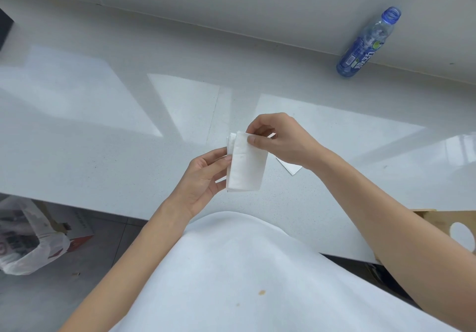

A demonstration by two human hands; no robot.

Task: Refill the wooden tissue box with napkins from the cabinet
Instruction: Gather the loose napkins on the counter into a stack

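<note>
From the head camera, looking down over a white countertop [103, 130], both hands hold a small stack of folded white napkins [246, 163] in the air above the counter's near edge. The left hand [203, 177] cups the stack from its left side, thumb laid against the near face and fingers curled behind. The right hand [280, 141] pinches the stack's upper right corner between thumb and forefinger. The stack stands roughly upright, tilted slightly, its layers fanned a little at the top left. Just right of the stack, below the right wrist, a flat white sheet corner [289, 168] lies on the counter. The wooden tissue box [453, 226] sits at the counter's right edge, partly hidden behind the right forearm, showing a round hole in its top. An uncapped blue plastic bottle [368, 43] stands far back near the wall. A plastic bag [28, 239] rests on the floor at left.
</note>
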